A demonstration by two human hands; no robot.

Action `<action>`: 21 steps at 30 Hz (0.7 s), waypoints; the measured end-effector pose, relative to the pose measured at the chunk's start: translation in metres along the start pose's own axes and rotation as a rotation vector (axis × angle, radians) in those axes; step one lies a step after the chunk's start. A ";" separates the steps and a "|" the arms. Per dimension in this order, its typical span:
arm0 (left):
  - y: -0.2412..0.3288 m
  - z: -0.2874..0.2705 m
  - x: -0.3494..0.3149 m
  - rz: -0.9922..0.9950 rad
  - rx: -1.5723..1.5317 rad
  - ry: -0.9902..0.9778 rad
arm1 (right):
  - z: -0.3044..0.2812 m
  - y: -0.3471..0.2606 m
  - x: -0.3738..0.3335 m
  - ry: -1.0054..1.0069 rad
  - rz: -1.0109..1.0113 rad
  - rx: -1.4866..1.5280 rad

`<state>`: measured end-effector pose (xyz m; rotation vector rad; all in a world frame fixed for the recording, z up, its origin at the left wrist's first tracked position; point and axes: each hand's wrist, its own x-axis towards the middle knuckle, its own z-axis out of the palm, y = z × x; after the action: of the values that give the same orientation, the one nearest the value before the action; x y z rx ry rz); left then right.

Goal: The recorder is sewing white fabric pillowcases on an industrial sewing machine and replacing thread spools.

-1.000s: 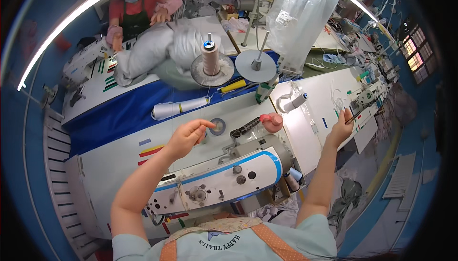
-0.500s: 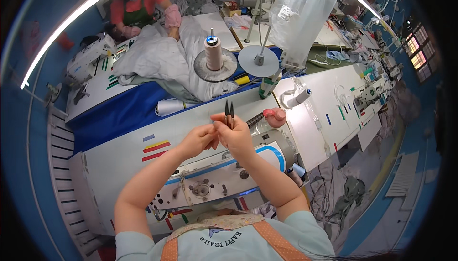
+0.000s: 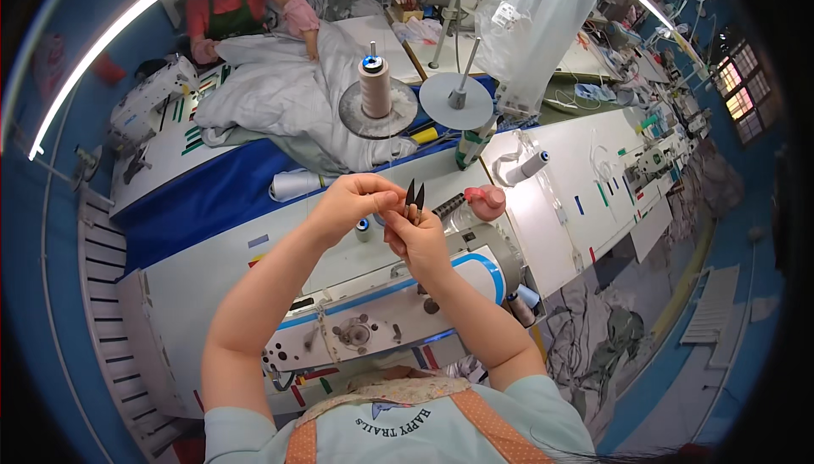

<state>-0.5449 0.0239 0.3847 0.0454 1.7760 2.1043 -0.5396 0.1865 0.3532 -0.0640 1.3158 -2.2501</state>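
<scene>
My right hand (image 3: 418, 242) is closed around a small pair of thread snips (image 3: 415, 195). Their dark blades point up and stand slightly apart. Close beside it on the left, my left hand (image 3: 356, 201) has its thumb and fingertips pinched together near the snips. Whatever lies in that pinch is too small to make out. Both hands are raised above a white sewing machine (image 3: 398, 311) with a blue stripe. Behind them, a cone of pale pink thread (image 3: 375, 91) stands on a round holder, with a bare disc holder (image 3: 456, 101) next to it.
A pink pincushion-like lump (image 3: 486, 202) sits on the machine's far side. A small spool (image 3: 363, 229) and a white thread cone (image 3: 295, 185) are on the white table (image 3: 212, 269). Across from me, a person (image 3: 242, 6) handles grey cloth (image 3: 271, 82). Plastic sheeting (image 3: 538, 23) hangs at the right.
My left hand has risen, its wrist lifting up and its fingers now level with the snips. The snips' blades have spread a little. The small spool has come into view.
</scene>
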 end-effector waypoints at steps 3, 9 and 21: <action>-0.006 -0.002 0.001 0.114 0.055 0.170 | -0.003 0.000 -0.001 0.019 0.036 -0.026; -0.002 -0.013 0.001 0.094 -0.208 0.236 | -0.033 0.005 0.005 -0.002 -0.265 -0.755; 0.011 -0.019 -0.010 0.066 -0.026 0.253 | -0.018 -0.025 0.008 0.009 -0.460 -1.171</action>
<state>-0.5441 0.0017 0.3937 -0.1800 1.9112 2.2638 -0.5622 0.2072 0.3628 -0.8220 2.6238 -1.4378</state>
